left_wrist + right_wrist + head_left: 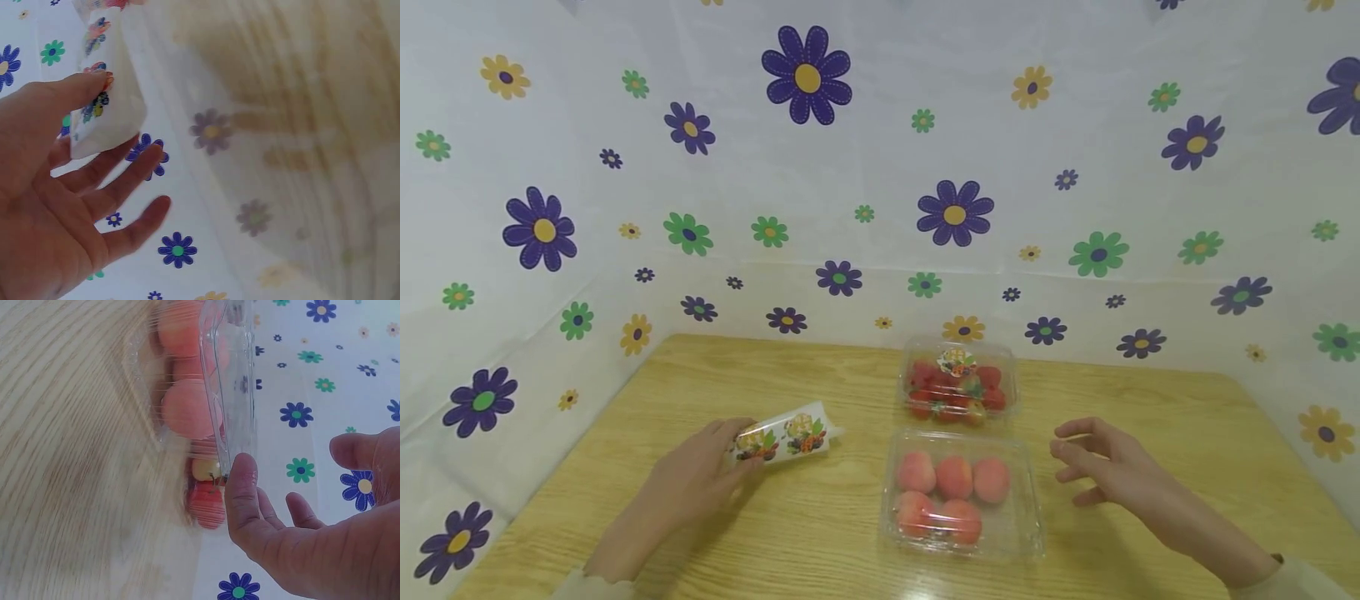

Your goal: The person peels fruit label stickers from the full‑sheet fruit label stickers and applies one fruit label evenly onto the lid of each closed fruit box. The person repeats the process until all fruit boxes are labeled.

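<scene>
My left hand point(700, 468) pinches one end of a white strip of fruit stickers point(801, 432) between thumb and fingers, above the left part of the table. The left wrist view shows the strip curved, its fruit prints facing the thumb. Over the table's right side, my right hand point(1108, 467) holds nothing, its fingers loosely bent and spread. Beside it, apart from it in the head view, sits a clear plastic box point(1026, 521) with several peaches point(955, 477) inside and a plain lid. Fingers of the right hand overlap that box's edge in the right wrist view.
Directly behind the peach box stands a second clear box point(1011, 379) of strawberries point(943, 392), with a fruit sticker point(957, 362) on its lid. Both are on a wooden table point(820, 533). A white flowered cloth point(880, 150) rises along the back and sides.
</scene>
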Motion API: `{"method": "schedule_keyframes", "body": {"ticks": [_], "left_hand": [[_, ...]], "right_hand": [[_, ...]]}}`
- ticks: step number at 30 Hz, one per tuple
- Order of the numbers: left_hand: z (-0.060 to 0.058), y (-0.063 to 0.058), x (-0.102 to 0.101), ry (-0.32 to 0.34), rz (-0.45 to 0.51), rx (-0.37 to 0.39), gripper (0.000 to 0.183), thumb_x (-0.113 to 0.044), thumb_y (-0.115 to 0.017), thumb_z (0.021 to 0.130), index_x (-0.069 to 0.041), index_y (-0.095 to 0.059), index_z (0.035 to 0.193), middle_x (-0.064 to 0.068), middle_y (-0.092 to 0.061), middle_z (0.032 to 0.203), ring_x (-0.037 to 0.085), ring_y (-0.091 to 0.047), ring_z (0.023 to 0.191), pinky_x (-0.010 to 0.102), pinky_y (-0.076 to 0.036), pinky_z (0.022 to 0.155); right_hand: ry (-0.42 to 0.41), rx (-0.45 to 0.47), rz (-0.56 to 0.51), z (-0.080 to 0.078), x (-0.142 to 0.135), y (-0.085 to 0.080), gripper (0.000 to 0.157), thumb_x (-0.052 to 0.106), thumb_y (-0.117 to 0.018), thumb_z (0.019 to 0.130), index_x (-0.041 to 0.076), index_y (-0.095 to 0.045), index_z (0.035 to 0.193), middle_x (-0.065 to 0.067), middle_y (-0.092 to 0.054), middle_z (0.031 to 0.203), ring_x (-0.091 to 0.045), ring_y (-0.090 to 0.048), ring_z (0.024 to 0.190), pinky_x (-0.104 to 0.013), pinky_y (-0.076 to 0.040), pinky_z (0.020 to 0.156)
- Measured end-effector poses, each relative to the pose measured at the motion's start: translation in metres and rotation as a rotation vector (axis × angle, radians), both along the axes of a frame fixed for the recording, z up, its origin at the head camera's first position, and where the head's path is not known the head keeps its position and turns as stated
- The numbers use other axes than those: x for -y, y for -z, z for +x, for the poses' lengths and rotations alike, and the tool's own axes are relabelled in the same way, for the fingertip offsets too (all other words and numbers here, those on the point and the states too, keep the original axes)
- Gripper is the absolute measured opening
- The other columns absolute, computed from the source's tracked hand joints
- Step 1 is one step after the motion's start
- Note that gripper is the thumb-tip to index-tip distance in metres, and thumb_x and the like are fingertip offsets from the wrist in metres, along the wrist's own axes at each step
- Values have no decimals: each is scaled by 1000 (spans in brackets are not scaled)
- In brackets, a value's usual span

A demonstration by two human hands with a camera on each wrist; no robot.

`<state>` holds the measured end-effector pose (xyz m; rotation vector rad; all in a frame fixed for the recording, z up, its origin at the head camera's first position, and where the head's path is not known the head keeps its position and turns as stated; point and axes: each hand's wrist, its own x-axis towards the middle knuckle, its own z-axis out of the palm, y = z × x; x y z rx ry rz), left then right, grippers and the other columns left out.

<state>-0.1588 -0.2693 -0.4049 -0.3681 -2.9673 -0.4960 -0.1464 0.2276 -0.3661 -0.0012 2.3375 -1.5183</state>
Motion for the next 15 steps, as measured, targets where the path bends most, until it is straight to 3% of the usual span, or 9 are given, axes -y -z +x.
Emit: {"method": "schedule_keyframes", "body": {"ticks": [9, 15], "left_hand": [[12, -13, -8, 90, 81, -300, 48, -27, -76, 94, -12, -61, 137, 12, -70, 123, 34, -74, 94, 46, -62, 72], [21, -17, -17, 141, 106, -376, 50, -26, -78, 91, -14, -61, 137, 7, -71, 125, 31, -73, 106, 48, -62, 80]], "right_hand": [[-32, -118, 56, 1, 16, -5, 52, 32, -60, 104, -2, -45, 141, -23, -58, 138, -25, -68, 108, -33, -62, 76], [-77, -287, 149, 0, 30, -11, 37, 30, -66, 101, 5, -56, 127, -12, -64, 126, -23, -68, 106, -28, -60, 74]]}}
